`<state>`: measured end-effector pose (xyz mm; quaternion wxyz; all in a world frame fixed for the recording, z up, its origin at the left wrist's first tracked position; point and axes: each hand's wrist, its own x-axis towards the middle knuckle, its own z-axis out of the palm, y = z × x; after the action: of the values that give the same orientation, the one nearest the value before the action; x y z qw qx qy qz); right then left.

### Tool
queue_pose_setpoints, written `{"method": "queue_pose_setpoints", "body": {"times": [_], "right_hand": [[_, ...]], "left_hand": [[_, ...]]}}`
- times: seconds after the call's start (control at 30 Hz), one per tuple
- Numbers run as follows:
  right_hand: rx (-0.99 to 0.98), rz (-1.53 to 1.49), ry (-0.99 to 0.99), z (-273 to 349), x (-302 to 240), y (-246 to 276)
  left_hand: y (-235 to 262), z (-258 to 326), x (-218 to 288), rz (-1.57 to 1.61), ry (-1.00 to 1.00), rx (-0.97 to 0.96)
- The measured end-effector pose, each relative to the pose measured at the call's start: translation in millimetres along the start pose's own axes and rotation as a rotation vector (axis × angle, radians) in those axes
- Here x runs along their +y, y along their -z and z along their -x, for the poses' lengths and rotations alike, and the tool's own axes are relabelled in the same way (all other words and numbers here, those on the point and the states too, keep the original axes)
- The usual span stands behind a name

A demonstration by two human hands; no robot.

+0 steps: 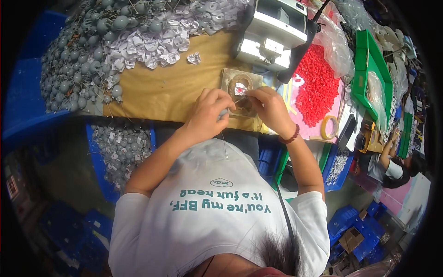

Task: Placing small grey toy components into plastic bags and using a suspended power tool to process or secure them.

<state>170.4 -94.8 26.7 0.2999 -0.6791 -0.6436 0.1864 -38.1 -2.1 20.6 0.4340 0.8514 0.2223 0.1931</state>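
My left hand is closed round a grey ball-shaped part, mostly hidden by the fingers. A thin metal rod hangs below that hand. In front of me lies a square block with a worn hollow in its middle. A small white plastic piece with a bit of red on it sits over the hollow. My right hand reaches in from the right, thumb and forefinger pinched at the edge of the white piece. What lies between those fingertips is too small to make out.
Behind the block stands a white machine. Heaps of grey ball parts and white plastic pieces cover the table's left. Small red parts, a tape roll and a green tray are right. Another person works far right.
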Motion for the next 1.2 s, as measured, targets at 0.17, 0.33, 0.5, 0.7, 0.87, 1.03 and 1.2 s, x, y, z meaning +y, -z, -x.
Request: {"method": "queue_pose_setpoints", "body": {"times": [0.17,0.33,0.5,0.7,0.87,1.03,1.2], "right_hand": [[0.146,0.222,0.23,-11,9,-19],[0.131,0.296,0.274,-10,14,-26],[0.042,0.393,0.261,-6,8,-25],[-0.035,0.427,0.257,4,5,-23],[0.015,0.318,0.249,11,8,-23],[0.116,-0.092,-0.028,25,40,8],[0.042,-0.073,-0.056,41,53,14]], "left_hand": [[-10,-1,-4,-0.146,-0.025,0.019],[-15,-1,-7,-0.185,-0.043,0.007],[-17,0,-9,-0.202,-0.056,0.003],[-8,-1,-7,-0.311,-0.01,-0.025],[-31,-14,-10,-0.532,-0.069,0.108],[-43,-17,-19,-0.608,-0.107,0.082],[-41,-22,-21,-0.613,-0.158,0.064]]}}
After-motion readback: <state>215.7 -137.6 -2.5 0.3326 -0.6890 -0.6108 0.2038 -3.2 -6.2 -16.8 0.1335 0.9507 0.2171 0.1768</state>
